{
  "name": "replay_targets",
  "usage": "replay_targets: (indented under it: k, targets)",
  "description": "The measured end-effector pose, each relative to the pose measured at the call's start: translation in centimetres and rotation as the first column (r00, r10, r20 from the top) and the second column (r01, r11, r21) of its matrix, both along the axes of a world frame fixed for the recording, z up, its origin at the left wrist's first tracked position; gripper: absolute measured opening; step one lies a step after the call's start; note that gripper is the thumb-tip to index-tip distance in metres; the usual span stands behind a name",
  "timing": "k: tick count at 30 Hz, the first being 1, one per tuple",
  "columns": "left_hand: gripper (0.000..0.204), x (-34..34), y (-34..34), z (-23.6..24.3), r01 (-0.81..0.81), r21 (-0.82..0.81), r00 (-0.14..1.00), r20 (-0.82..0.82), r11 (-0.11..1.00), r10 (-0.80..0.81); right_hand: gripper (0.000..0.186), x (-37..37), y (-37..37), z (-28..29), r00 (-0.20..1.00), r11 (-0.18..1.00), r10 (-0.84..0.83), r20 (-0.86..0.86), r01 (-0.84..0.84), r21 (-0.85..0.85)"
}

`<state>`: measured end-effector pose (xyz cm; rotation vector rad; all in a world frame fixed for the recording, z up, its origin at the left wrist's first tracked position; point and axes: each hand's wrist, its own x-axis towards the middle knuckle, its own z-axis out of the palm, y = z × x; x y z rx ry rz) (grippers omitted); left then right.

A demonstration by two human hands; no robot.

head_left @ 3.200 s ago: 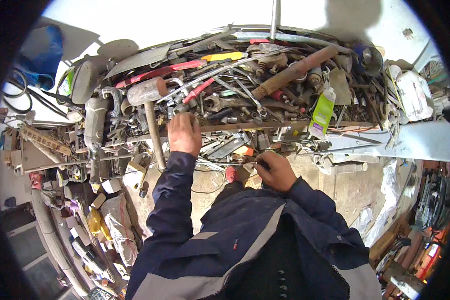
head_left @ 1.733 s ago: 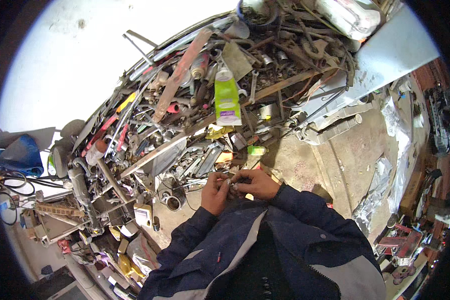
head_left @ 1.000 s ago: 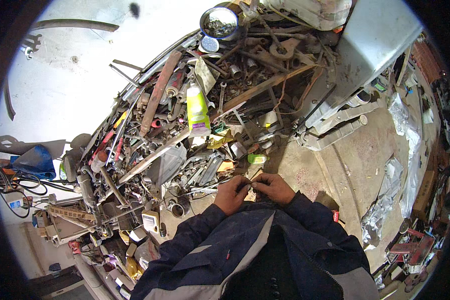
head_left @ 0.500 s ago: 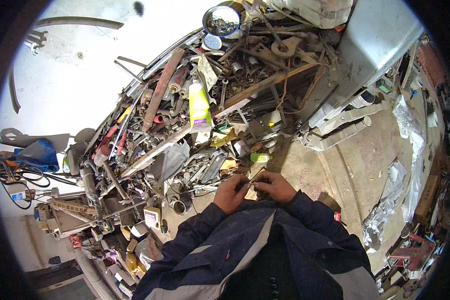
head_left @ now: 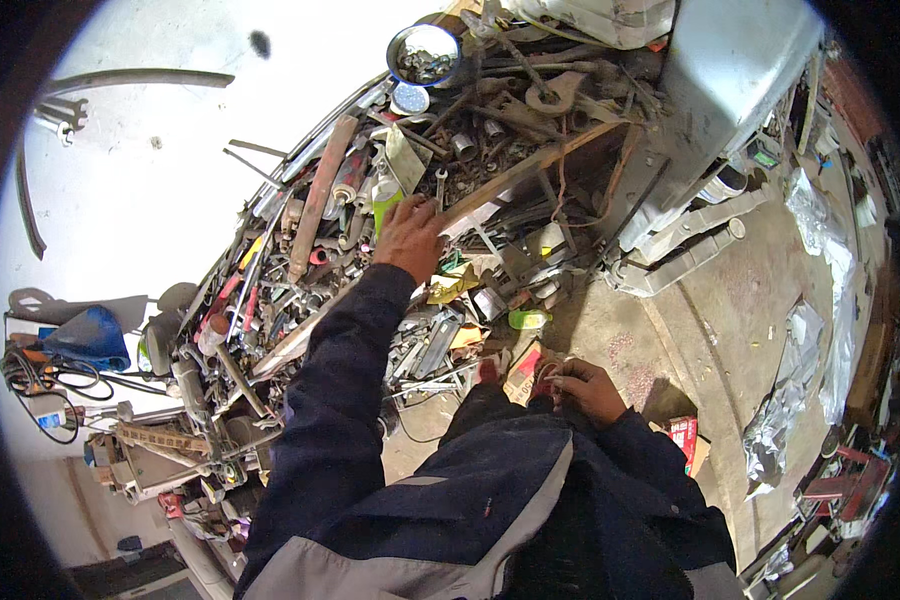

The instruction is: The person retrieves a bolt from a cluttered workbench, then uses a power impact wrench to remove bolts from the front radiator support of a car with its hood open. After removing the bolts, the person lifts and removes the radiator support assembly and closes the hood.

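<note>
Wood-edged bench [head_left: 530, 168] | left hand [head_left: 410, 240] half-curled at green plastic tube [head_left: 382, 206]; right hand [head_left: 587, 390] bodyward, pinched; holds unclear | likely reaching; next needs grip

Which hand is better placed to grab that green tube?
Probably the left hand: it partly covers the green tube, while the right hand is well away, close to the jacket.

A long, light brown cardboard box [head_left: 160, 437], far to the left of the left hand [head_left: 410, 238] and lower down, has a row of dark printed signs. A red and white box [head_left: 683, 440], to the right of the right hand [head_left: 587, 390] and a bit lower, has pale print on its red side. All of it is too small and blurry to read.
</note>
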<state>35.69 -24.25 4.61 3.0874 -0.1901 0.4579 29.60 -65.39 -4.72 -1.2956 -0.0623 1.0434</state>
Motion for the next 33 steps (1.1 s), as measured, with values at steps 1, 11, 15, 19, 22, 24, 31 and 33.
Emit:
replay_targets:
  k: [1, 11, 15, 19, 22, 24, 31, 33]
  targets:
    - [0.032, 0.6, 0.7, 0.3, -0.066, 0.037, 0.996, -0.06, 0.997, 0.068, 0.019, -0.3, -0.3, 0.1, 0.999, 0.999, -0.039, 0.002, 0.039, -0.002]
    - [0.022, 5.4, 1.5, 0.6, 0.018, -0.018, 1.0, 0.009, 1.0, -0.018, 0.02, -3.2, -2.3, 0.1, 0.934, 0.939, -0.34, -0.11, 0.33, -0.099]
    - [0.022, 7.9, 1.7, 0.8, 0.007, 0.248, 0.978, -0.204, 0.969, 0.046, 0.019, -3.6, -1.6, 0.4, 0.916, 0.924, -0.381, -0.125, 0.38, -0.033]
    - [0.022, 9.5, 1.1, 1.2, 0.016, 0.387, 0.895, -0.416, 0.922, 0.159, 0.018, -4.2, -0.7, 0.3, 0.903, 0.906, -0.422, -0.087, 0.414, -0.09]
    - [0.021, 10.1, 0.9, 1.5, 0.073, 0.345, 0.889, -0.448, 0.936, 0.096, 0.018, -4.6, -0.4, 0.3, 0.903, 0.902, -0.426, -0.048, 0.421, -0.095]
    - [0.022, 10.2, 1.0, 1.5, 0.085, 0.308, 0.891, -0.45, 0.948, 0.066, 0.017, -4.9, -0.4, 0.4, 0.894, 0.889, -0.448, -0.025, 0.442, -0.115]
    - [0.033, 9.6, 2.0, 0.5, 0.122, 0.147, 0.91, -0.413, 0.982, -0.051, 0.015, -5.1, -0.3, 0.0, 0.806, 0.82, -0.561, -0.19, 0.573, 0.01]
    - [0.033, 9.5, 2.3, 0.4, 0.139, 0.165, 0.894, -0.445, 0.976, -0.052, 0.015, -4.9, 0.1, -0.5, 0.812, 0.829, -0.543, -0.215, 0.559, 0.022]
